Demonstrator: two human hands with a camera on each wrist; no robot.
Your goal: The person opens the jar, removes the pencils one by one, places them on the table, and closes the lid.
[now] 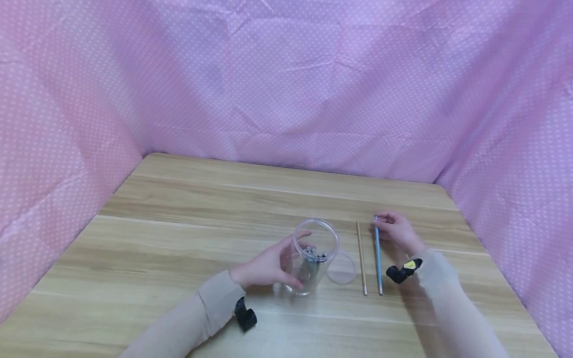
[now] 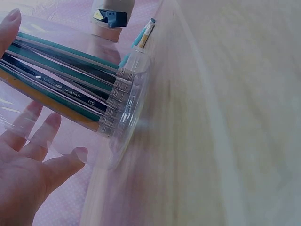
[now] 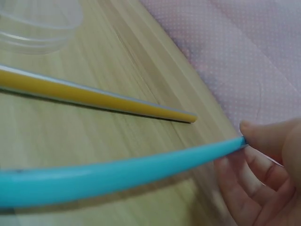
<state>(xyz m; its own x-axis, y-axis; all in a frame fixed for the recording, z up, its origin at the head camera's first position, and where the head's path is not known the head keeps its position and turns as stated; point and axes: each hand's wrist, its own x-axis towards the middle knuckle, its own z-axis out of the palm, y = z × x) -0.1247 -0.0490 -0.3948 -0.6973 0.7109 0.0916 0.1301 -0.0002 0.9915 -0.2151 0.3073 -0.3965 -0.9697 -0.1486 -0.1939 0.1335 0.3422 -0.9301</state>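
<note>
A clear plastic jar (image 1: 309, 278) stands tilted on the table with several pencils (image 2: 61, 80) inside, mostly green and dark, one yellow-orange. My left hand (image 1: 268, 263) holds the jar from its left side, thumb at the front and fingers around the back. To the right, my right hand (image 1: 398, 232) pinches the far end of a light blue pencil (image 3: 117, 174) between thumb and fingers. The pencil's other end points toward me. Beside it on the table lies a yellow pencil (image 3: 94, 94), roughly parallel.
A round clear lid (image 1: 342, 268) lies flat between the jar and the yellow pencil. The wooden table (image 1: 201, 209) is bordered by pink dotted cloth (image 1: 286, 89) at the back and both sides. Each wrist carries a small black camera (image 1: 245, 314).
</note>
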